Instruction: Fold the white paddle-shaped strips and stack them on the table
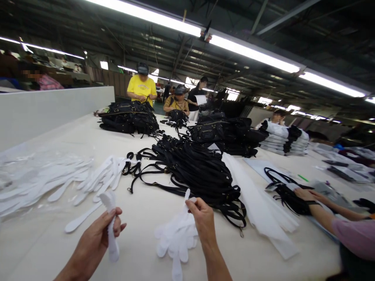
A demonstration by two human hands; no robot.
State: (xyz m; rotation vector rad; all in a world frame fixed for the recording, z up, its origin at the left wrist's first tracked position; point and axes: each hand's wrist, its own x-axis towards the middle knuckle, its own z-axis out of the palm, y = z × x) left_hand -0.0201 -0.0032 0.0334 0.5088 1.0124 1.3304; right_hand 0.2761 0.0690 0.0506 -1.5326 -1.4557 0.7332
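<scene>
My left hand [96, 234] is closed around a white strip [113, 249] with a rounded lower end and a notched upper part; whether it is one layer or more I cannot tell. Between thumb and fingers, my right hand [203, 220] pinches the notched tip of another white strip [186, 194]. Directly beneath it lies a fanned pile of white strips [178, 238] with rounded ends. More loose white strips [99, 177] lie beyond my left hand. A heap of black straps [196, 168] with metal hooks spreads out past my right hand.
Clear plastic with white strips [38, 183] covers the table's left side. Black bags [129, 117] are stacked farther back, near several people. White sheets [258, 199] lie right of the straps. A co-worker's hands [307, 195] touch a black bag [288, 197] at right.
</scene>
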